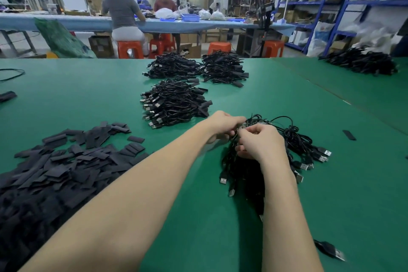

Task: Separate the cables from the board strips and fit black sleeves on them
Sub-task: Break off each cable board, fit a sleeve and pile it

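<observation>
Two bare hands work at a tangled bundle [276,154] of black USB cables on a green table [220,238]. The left hand [223,125] curls its fingers onto the bundle's far-left top, pinching what appears to be a small board strip [244,125] where the leads meet; the strip is mostly hidden and too small to make out clearly. The right hand [258,143] lies on top of the bundle, thumb and forefinger pinched on a thin cable at the same spot, its other fingers curled into the wires below.

The cables look light, limp and prone to snagging, while the strip seems stiff and brittle at the joints; the best hold is likely close to the joint, not on the slack lead or plug.

Left of the bundle, well apart, sprawls a heap of flat black sleeves [55,168], soft and light. Beyond the bundle sit three piles of finished cables [174,104]. One stray sleeve [349,134] lies to the bundle's right, a loose plug [331,249] on its near side.
</observation>
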The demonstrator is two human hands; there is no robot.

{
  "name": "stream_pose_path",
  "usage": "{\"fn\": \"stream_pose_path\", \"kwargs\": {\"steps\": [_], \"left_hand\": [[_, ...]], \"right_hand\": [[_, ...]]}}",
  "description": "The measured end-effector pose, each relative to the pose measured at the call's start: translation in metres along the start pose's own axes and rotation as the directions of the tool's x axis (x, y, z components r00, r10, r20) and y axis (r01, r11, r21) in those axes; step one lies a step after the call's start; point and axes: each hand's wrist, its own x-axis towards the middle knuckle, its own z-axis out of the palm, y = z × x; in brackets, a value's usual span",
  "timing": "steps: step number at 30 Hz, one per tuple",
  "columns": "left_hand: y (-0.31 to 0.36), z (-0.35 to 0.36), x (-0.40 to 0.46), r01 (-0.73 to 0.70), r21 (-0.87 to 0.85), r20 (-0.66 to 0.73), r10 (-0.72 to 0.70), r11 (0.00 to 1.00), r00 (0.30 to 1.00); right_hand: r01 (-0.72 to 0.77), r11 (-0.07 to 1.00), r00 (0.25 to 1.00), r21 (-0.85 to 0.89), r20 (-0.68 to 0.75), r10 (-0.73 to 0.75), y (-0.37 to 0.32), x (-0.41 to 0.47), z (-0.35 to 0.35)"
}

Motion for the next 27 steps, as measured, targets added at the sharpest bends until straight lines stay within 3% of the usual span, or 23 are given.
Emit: {"fn": "stream_pose_path", "kwargs": {"steps": [4,7,10,13,17,20,25,27], "left_hand": [[0.002,0.010,-0.009,-0.040,0.014,0.028,0.040,0.999,0.999],[0.001,0.011,-0.015,-0.052,-0.192,-0.038,0.046,0.980,0.998],[0.001,0.001,-0.023,-0.068,-0.421,-0.081,0.037,0.905,0.996],[0.000,-0.017,-0.033,-0.103,-0.478,-0.067,0.081,0.872,0.995],[-0.005,-0.040,-0.046,-0.130,-0.442,-0.093,0.099,0.888,0.991],[-0.014,-0.056,-0.056,-0.089,-0.456,-0.102,0.047,0.886,0.994],[-0.031,-0.078,-0.075,-0.078,-0.566,-0.078,0.041,0.821,0.996],[-0.037,-0.085,-0.084,-0.095,-0.591,-0.065,0.070,0.801,0.995]], "right_hand": [[0.007,1.000,1.000,-0.010,-0.026,-0.007,-0.003,-0.004,-0.005],[0.006,1.000,0.999,0.013,-0.052,-0.005,-0.005,-0.006,-0.010],[0.079,0.978,0.984,-0.192,-0.139,-0.107,-0.011,-0.006,-0.015],[0.125,0.926,0.965,-0.356,-0.173,-0.197,-0.016,-0.010,-0.013],[0.214,0.956,0.947,-0.203,-0.196,-0.254,-0.016,-0.014,-0.001],[0.278,0.959,0.910,-0.053,-0.304,-0.281,-0.019,-0.014,-0.002],[0.198,0.968,0.871,-0.155,-0.425,-0.247,-0.016,-0.012,-0.014],[0.174,0.970,0.898,-0.167,-0.378,-0.227,-0.016,-0.013,-0.018]]}}
